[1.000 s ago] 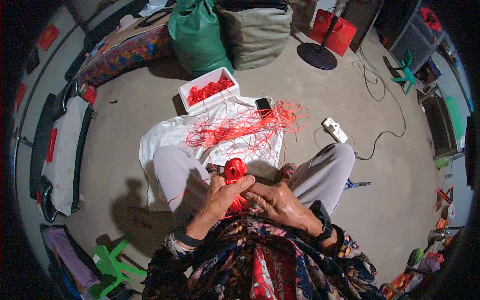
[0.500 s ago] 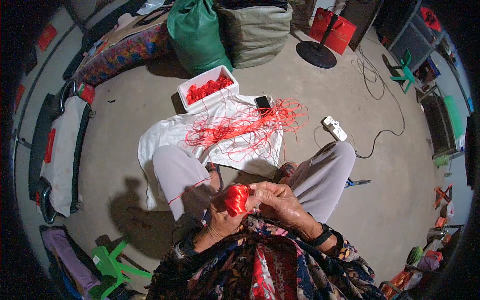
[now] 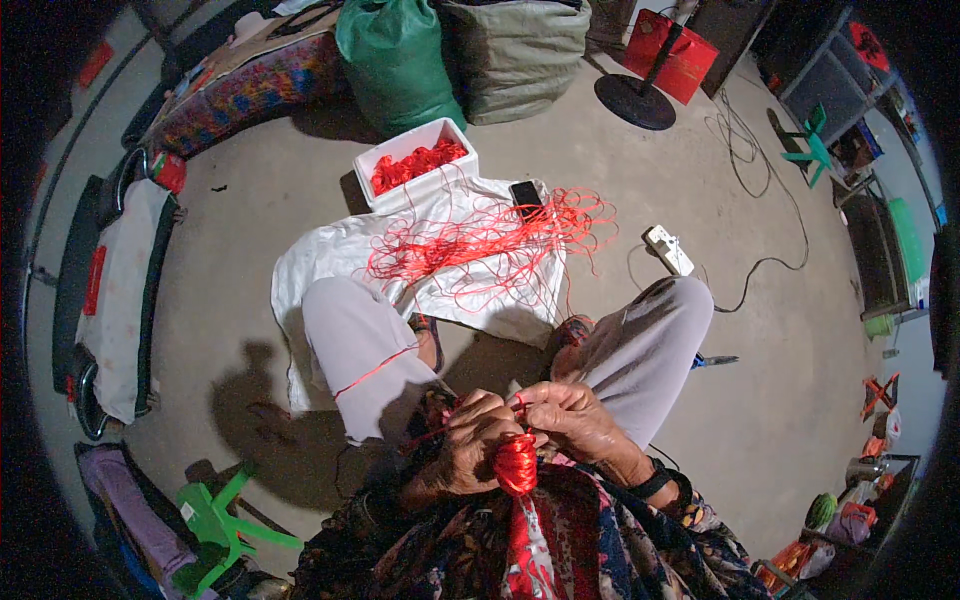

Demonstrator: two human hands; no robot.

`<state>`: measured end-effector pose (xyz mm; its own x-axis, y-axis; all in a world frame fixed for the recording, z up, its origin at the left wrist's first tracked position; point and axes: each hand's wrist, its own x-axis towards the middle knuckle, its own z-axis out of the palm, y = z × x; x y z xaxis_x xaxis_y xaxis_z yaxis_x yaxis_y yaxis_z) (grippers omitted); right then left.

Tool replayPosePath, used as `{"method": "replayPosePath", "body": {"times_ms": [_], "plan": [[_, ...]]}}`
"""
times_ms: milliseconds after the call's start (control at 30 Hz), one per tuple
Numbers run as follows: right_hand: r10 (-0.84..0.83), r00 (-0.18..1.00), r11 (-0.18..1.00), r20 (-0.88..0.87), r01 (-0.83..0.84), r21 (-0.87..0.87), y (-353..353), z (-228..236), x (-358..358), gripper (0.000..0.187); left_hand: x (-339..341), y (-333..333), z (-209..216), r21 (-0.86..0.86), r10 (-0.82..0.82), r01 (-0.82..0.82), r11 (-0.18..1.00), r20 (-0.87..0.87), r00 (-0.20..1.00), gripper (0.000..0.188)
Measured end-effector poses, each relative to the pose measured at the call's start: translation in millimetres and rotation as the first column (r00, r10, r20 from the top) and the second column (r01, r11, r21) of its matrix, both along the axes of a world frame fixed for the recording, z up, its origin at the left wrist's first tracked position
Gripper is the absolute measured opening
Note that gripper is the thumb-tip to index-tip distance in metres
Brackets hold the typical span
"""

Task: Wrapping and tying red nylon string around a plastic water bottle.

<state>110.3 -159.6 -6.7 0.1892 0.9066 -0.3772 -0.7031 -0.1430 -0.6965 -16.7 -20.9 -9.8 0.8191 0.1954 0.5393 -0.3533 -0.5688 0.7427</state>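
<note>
Red bundle (image 3: 515,466), long axis bodyward

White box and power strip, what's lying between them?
In the head view, a black phone and loops of loose red cord on the white cloth, then a stretch of floor.

I seem to be sitting in a home: a cloth-draped settee (image 3: 122,300) to my left, a green plastic stool (image 3: 207,527), multicoloured upholstery (image 3: 250,95), and bulging sacks (image 3: 395,70) on plain floor (image 3: 790,400) ahead.

A green stool (image 3: 210,522) stands on greyish floor (image 3: 790,420).
</note>
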Motion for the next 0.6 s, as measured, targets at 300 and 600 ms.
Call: {"method": "replayPosePath", "body": {"times_ms": [300,600], "plan": [[-0.066,0.992,0.998,0.111,0.068,-0.015,-0.1,-6.0,-2.5,0.015,3.3,-7.9,-6.2,0.070,0.107,-0.113,0.991,0.090,0.990,0.030],[-0.065,0.917,0.997,0.394,0.079,-0.020,-2.8,-8.8,-4.2,0.012,-14.1,-1.0,-7.7,-0.058,-0.072,0.064,0.996,-0.140,0.987,0.032]]}}
